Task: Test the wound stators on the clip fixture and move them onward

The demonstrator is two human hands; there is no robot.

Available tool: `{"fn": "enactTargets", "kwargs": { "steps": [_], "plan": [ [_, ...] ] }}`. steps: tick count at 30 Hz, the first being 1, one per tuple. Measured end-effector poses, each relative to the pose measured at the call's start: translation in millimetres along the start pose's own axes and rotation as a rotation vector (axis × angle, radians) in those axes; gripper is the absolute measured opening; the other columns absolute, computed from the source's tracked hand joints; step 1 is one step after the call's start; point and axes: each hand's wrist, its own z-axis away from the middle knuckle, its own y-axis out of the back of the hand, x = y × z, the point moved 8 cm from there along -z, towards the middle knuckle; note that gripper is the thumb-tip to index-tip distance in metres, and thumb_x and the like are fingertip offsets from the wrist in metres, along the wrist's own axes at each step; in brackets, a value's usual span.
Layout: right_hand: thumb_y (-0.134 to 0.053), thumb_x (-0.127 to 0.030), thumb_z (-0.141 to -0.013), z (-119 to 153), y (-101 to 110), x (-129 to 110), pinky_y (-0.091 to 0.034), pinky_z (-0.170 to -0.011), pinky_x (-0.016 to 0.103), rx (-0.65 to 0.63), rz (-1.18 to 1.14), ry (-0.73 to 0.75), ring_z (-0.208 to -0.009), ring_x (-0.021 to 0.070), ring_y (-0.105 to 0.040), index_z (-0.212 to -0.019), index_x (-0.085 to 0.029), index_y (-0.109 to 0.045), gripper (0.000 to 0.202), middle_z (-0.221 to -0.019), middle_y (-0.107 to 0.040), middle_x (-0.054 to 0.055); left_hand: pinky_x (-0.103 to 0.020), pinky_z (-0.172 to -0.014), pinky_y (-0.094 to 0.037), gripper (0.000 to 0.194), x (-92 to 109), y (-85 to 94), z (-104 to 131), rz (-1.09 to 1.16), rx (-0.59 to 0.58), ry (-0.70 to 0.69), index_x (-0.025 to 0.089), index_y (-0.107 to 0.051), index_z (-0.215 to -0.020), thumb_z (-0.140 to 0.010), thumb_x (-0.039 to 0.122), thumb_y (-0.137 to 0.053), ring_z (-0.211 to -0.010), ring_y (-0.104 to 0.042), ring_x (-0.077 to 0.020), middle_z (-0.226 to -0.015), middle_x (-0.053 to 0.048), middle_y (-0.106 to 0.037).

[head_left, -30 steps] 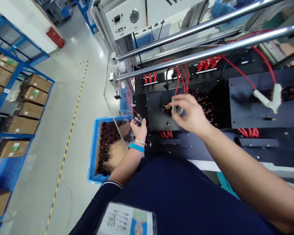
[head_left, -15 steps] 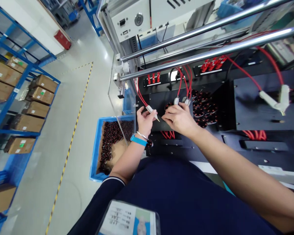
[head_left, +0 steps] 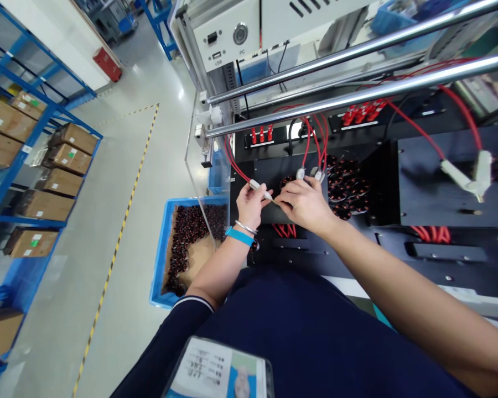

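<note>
My left hand point(head_left: 249, 209) grips a white test clip point(head_left: 255, 185) with red wires at its back end. Its brass-coloured tip points right and reaches the fingertips of my right hand point(head_left: 306, 203). Those fingers are pinched together; whatever lies between them is too small and covered to make out. Just behind my right hand, a dark wound coil point(head_left: 288, 180) rests on the black fixture point(head_left: 269, 166), partly hidden. Two more white clips point(head_left: 300, 173) on red wires stand beside it, above my right knuckles.
Many dark coils with orange marks point(head_left: 348, 188) lie right of my right hand. A blue bin point(head_left: 160, 254) of similar parts stands at lower left. Metal rails point(head_left: 315, 108) cross above the fixture, and a clear panel point(head_left: 199, 193) edges its left side. Further right sit white clips point(head_left: 467, 177).
My left hand has moved right with the clip, bringing its tip from a short gap away up to the right fingertips. My right hand has stayed nearly in place.
</note>
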Motion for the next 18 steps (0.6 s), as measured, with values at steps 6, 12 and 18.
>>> {"fn": "enactTargets", "kwargs": {
  "steps": [6, 12, 18],
  "plan": [
    [-0.049, -0.019, -0.092, 20, 7, -17, -0.029, -0.099, 0.045, 0.034, 0.001, 0.03, -0.102, 0.0233, -0.052, -0.103, -0.016, -0.068, 0.022, -0.104, -0.064, 0.01, -0.033, -0.091, -0.049, 0.044, 4, 27.2, 14, -0.009, 0.063, -0.031, 0.018, -0.059, -0.108, -0.069, 0.025, -0.077, -0.101, -0.068, -0.0187, -0.1, -0.006, -0.071],
    [-0.046, -0.026, -0.098, 55, -66, -101, -0.041, -0.089, 0.041, -0.445, -0.118, 0.259, -0.112, 0.0251, -0.051, -0.112, -0.021, -0.068, 0.027, -0.125, -0.056, 0.011, -0.031, -0.085, -0.05, 0.055, 26, 70.4, 73, -0.225, 0.117, -0.186, 0.022, -0.057, -0.117, -0.068, 0.038, -0.077, -0.103, -0.066, -0.0194, -0.124, -0.012, -0.065],
    [-0.06, -0.029, -0.092, 36, -100, -96, -0.044, -0.065, 0.027, -0.727, -0.001, 0.13, -0.086, 0.0155, -0.06, -0.087, -0.026, -0.071, 0.013, -0.105, -0.065, 0.001, -0.05, -0.091, -0.05, 0.042, 32, 122.5, 61, -0.401, 0.109, -0.191, 0.045, -0.069, -0.098, -0.057, 0.049, -0.076, -0.116, -0.062, -0.0317, -0.111, 0.007, -0.073]
  ]
}}
